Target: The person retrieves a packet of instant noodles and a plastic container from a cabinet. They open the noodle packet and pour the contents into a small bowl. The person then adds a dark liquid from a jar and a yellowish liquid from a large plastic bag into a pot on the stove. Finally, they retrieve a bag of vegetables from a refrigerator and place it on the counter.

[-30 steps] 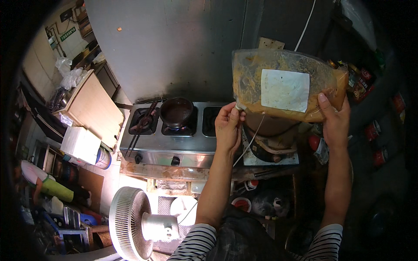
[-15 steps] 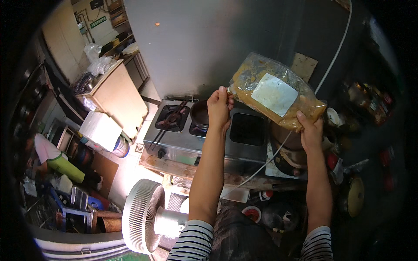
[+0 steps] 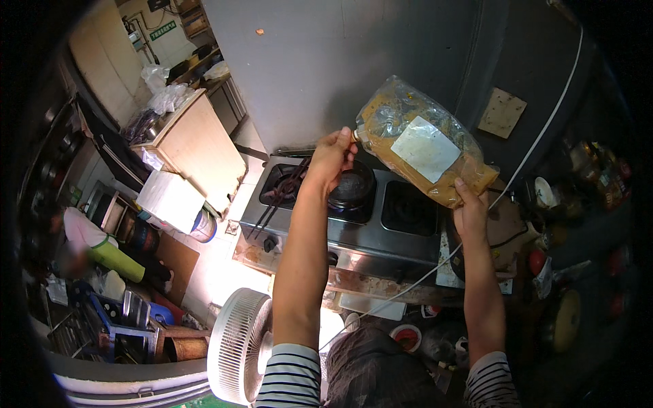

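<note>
Over the stove I hold a clear plastic spout pouch with a pale label and brown, sauce-like contents. It is tilted, its capped spout toward my left. My left hand has its fingers closed around the cap at the spout. With my right hand I grip the lower right corner, thumb on top; the fingers beneath are hidden. Below the pouch is a steel gas stove with several burners. A dark pan sits on the middle burner, and long dark utensils lie across the left one.
A white fan stands by my left forearm. Beyond it, a person in a green apron is at the far left, near a pale cabinet. A white cable hangs at right. A grey wall rises behind the stove.
The view has shifted, and the stove appears farther right. Both hands keep hold of the pouch, which sits slightly farther left in the picture. More of the pan shows beside my left hand.
</note>
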`<move>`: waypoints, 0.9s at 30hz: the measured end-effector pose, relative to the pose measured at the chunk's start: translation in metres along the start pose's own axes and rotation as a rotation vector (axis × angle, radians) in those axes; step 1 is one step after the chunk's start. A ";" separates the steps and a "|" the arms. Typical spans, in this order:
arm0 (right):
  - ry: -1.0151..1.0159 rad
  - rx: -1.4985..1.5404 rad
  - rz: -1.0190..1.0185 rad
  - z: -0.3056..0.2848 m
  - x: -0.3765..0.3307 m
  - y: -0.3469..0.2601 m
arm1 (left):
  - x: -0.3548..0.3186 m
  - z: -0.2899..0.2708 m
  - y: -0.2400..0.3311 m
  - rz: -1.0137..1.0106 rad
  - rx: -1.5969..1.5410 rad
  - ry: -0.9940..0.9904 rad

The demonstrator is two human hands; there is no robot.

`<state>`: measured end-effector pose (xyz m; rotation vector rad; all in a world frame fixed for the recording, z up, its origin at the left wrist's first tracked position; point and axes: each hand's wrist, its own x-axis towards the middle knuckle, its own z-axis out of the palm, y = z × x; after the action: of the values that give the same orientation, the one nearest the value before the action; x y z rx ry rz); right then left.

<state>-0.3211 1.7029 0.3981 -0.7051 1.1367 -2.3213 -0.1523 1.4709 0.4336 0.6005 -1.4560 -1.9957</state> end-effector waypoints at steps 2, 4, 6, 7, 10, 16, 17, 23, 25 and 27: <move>-0.031 0.010 -0.011 -0.003 0.004 0.005 | 0.010 -0.002 0.000 -0.058 0.054 -0.010; 0.008 0.040 0.003 0.000 0.003 0.010 | 0.016 -0.003 -0.001 -0.037 0.049 -0.011; 0.054 0.063 0.019 -0.003 0.002 0.016 | 0.019 0.008 -0.002 0.057 -0.017 -0.012; 0.077 0.072 0.031 -0.007 0.002 0.023 | 0.021 0.009 -0.003 0.085 0.011 -0.027; 0.073 -0.024 0.045 -0.020 0.005 0.040 | 0.026 0.006 -0.003 0.091 0.137 -0.047; -0.004 -0.382 -0.052 -0.037 0.013 0.049 | 0.039 -0.003 0.000 -0.051 0.268 -0.059; -0.008 -0.372 -0.079 -0.032 0.013 0.045 | 0.039 -0.003 0.000 -0.027 0.218 -0.082; -0.006 -0.186 -0.057 -0.020 0.018 0.033 | 0.040 -0.004 -0.008 0.045 0.035 -0.102; -0.037 -0.163 -0.072 -0.016 0.020 0.030 | 0.043 -0.009 -0.010 -0.036 0.043 -0.119; -0.044 -0.137 -0.069 -0.013 0.021 0.027 | 0.044 -0.010 -0.009 -0.115 0.099 -0.081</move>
<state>-0.3404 1.6827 0.3743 -0.8539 1.2790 -2.2885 -0.1792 1.4358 0.4210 0.6655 -1.6102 -2.0664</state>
